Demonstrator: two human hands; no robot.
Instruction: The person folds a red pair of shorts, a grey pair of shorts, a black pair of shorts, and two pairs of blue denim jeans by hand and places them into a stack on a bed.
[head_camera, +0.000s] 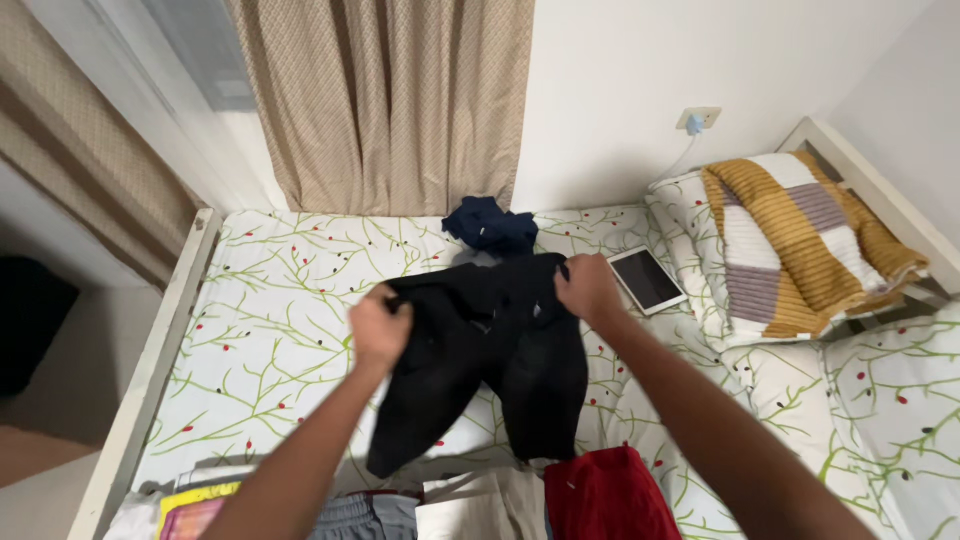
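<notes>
Nearest, a folded red cloth garment (608, 497) is lying at the bed's (270, 330) near edge. Above it, the left hand (379, 330) and right hand (589, 288) are both gripping, fingers closed, black fabric shorts (490, 360) (legs hanging). Farther off, a white tablet (647, 280) is resting beside a striped pillow (800, 240).

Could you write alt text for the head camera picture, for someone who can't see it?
Seen from above, a person's left hand and right hand hold up black shorts over a bed with a twig-patterned sheet. A navy garment, a tablet, a striped blanket and a red garment lie around.
</notes>
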